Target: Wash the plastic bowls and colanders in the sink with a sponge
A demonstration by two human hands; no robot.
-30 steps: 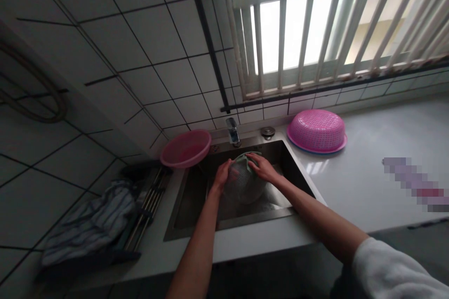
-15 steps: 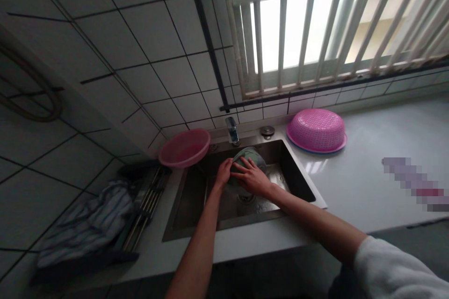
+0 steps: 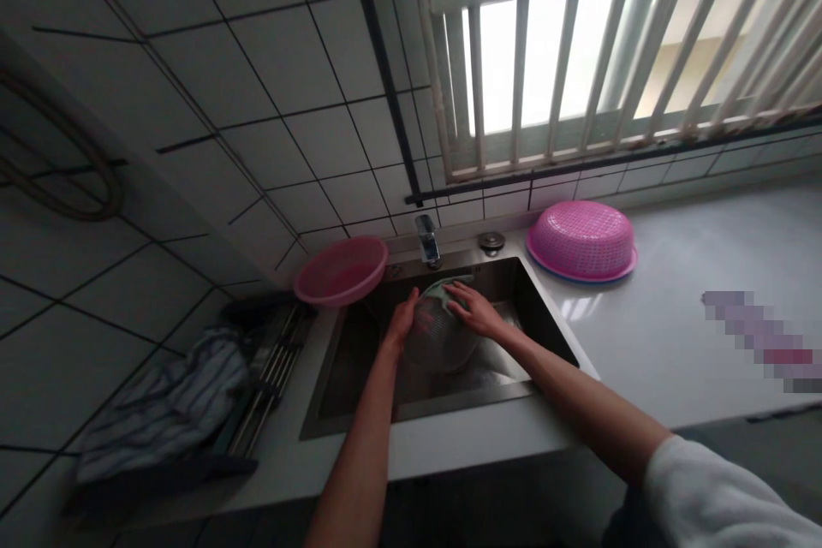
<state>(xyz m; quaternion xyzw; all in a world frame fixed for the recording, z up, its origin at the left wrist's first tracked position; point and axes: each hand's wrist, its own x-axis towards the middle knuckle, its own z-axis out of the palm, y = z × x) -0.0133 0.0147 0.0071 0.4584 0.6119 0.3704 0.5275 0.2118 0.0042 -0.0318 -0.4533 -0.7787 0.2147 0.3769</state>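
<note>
A see-through, fine-meshed colander (image 3: 443, 342) with a pale green edge is tilted over the steel sink (image 3: 549, 321). My left hand (image 3: 403, 318) grips its left side, and some of those fingers show faintly through the mesh. At the upper right edge, my right hand (image 3: 475, 310) is bent over the green part with its fingertips on it. Whether that green part is all rim or partly a cloth, I cannot tell. Behind the colander stands the chrome faucet (image 3: 426, 238).
A pink basin (image 3: 340, 270) leans at the sink's back left corner. Upside down on the white counter (image 3: 668, 274) lies a pink basket (image 3: 581, 240). A metal drain plug (image 3: 491, 241) is behind the sink. Left of it are a striped cloth (image 3: 170, 402) and a rack (image 3: 266, 385).
The colander has turned, so its mesh side now faces me and hides the sink drain. My left hand has shifted slightly left; my right fingers have moved to the upper edge.
</note>
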